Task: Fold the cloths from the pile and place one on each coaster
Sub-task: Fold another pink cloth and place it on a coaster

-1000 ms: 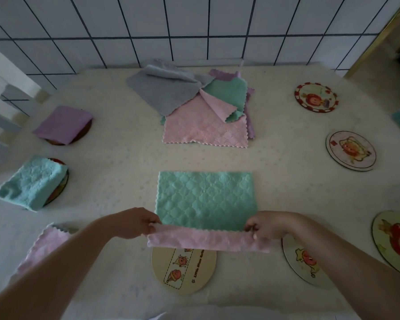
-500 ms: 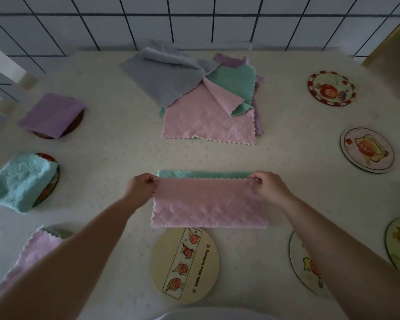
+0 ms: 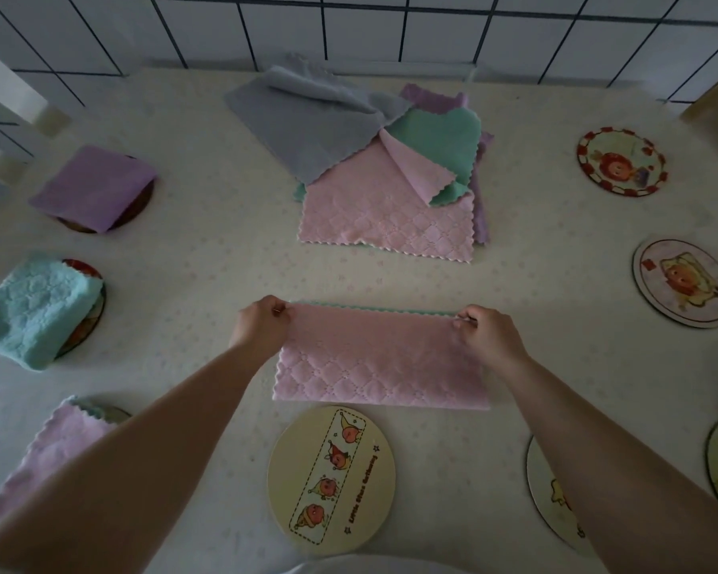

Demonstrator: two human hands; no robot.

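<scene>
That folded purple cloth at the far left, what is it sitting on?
Under the purple cloth a dark round edge peeks out along its near and right sides, a coaster by its shape. The cloth covers nearly all of it, so its picture cannot be seen.

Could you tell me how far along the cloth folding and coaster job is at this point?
Done: three coasters on the left carry folded cloths, the purple cloth, the blue cloth and the pink cloth. In hand: the left hand and right hand pinch the far corners of the pink-and-green cloth, folded in half. Left: further folding, five bare coasters, for instance the cream coaster, and the pile.
</scene>
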